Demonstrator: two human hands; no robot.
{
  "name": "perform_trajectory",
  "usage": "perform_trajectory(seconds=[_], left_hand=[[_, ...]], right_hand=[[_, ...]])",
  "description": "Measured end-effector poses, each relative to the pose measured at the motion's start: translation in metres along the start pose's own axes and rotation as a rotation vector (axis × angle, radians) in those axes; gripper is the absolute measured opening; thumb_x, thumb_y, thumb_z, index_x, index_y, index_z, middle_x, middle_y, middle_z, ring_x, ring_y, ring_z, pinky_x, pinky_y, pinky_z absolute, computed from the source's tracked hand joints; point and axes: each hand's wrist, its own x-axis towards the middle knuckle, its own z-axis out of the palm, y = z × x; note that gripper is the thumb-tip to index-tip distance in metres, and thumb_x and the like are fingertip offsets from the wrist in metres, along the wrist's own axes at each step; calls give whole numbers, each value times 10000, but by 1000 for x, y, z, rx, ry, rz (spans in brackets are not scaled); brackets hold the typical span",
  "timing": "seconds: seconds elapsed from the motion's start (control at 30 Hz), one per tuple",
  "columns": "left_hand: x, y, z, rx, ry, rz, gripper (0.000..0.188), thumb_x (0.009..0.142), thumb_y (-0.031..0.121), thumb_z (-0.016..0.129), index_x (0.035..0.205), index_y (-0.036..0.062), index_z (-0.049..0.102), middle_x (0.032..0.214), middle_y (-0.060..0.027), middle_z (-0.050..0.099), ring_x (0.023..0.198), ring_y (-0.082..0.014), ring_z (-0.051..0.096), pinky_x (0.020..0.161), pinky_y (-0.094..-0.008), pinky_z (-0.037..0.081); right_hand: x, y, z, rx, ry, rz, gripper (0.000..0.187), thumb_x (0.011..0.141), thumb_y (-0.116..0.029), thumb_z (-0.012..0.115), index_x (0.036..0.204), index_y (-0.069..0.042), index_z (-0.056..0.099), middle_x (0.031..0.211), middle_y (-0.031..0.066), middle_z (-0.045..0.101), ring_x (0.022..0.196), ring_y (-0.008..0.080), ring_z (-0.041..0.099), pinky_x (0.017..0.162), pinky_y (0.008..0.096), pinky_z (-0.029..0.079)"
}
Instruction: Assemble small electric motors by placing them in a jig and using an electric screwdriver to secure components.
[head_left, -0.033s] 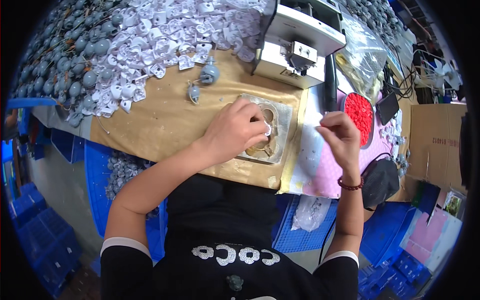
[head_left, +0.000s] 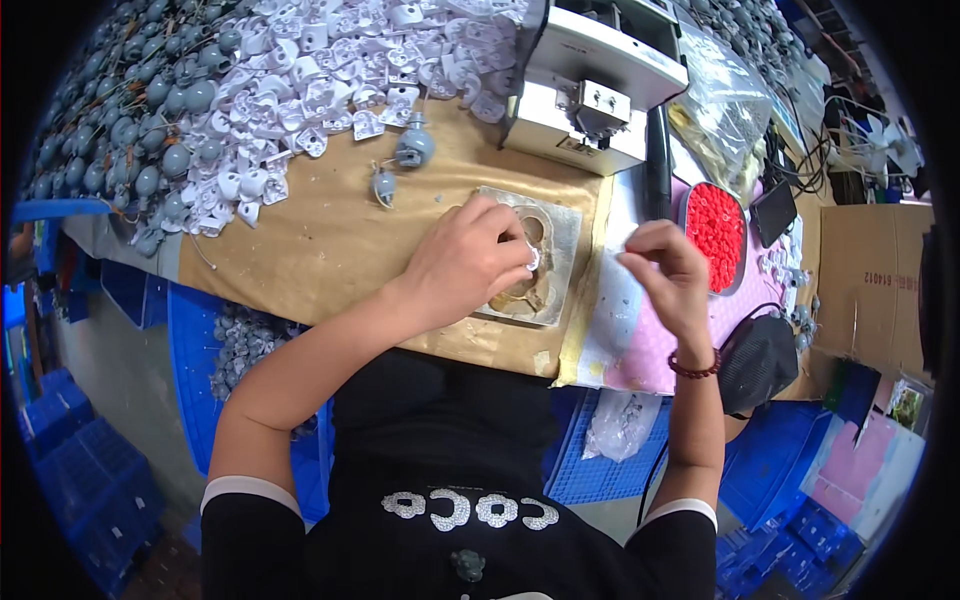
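My left hand (head_left: 470, 255) is closed over a flat metal fixture (head_left: 565, 250) with rounded hollows. A small white plastic piece (head_left: 533, 259) shows at its fingertips, beside the hollows. To the right of the fixture, my right hand (head_left: 672, 270) is raised with thumb and forefinger pinched together. What it pinches is too small to make out. Beside that hand stands an oval tray (head_left: 741, 270) filled with small red pieces (head_left: 713, 235). Two grey round parts, a larger one (head_left: 414, 145) and a smaller one (head_left: 384, 185), lie on the brown table covering beyond my left hand.
A heap of white plastic parts (head_left: 330, 70) and a pile of grey round parts (head_left: 120, 130) cover the far left. A white machine (head_left: 590, 100) stands behind the fixture. To the right are a clear plastic bag (head_left: 725, 95), a black pouch (head_left: 765, 362) and a cardboard box (head_left: 870, 290).
My right hand has shifted slightly left, toward the fixture, still pinched. My left hand stays over the fixture with the white piece.
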Motion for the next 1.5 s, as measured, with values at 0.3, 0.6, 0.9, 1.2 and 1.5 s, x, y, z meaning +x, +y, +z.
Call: perform_trajectory(seconds=[0.3, 0.6, 0.9, 1.2, 1.5], left_hand=[[10, -9, -42, -27, 123, -163, 239, 812, 127, 741, 1036, 94, 664, 987, -73, 587, 1054, -287, 555, 904, -395, 473], [5, -86, -127, 264, -243, -120, 335, 815, -48, 657, 1070, 155, 737, 1335, -81, 576, 1274, -303, 470, 1063, -400, 408], [12, -37, -117, -14, -59, -193, 86, 880, 81, 621, 945, 55, 671, 1114, -121, 660, 1073, -302, 601, 961, -389, 466], [14, 41, -93, -39, -60, -150, 61, 848, 32, 653, 904, 36, 630, 794, -95, 586, 754, -229, 588, 656, -344, 464], [-30, 45, -57, -603, -244, -658, 317, 861, 100, 708, 1144, 47, 574, 978, -51, 582, 882, -147, 593, 771, -300, 487]], right_hand=[[26, -13, 82, -389, -44, -532, 246, 718, 34, 751, 937, -37, 664, 925, 85, 659, 807, 268, 617, 703, 374, 511], [19, -19, 91, -589, -64, -560, 275, 715, -20, 777, 971, -38, 677, 1012, 82, 640, 895, 275, 592, 755, 382, 496], [25, -46, 79, -254, 65, -352, 410, 816, -98, 781, 1180, -2, 618, 1117, 181, 633, 1035, 342, 621, 897, 396, 502], [27, -90, 90, 626, -188, 219, 395, 917, -51, 707, 1254, -1, 509, 966, 47, 647, 838, 112, 652, 755, 279, 556], [8, -53, 79, -446, -112, -326, 170, 818, 16, 717, 978, -40, 703, 906, 108, 667, 751, 263, 679, 626, 338, 550]])
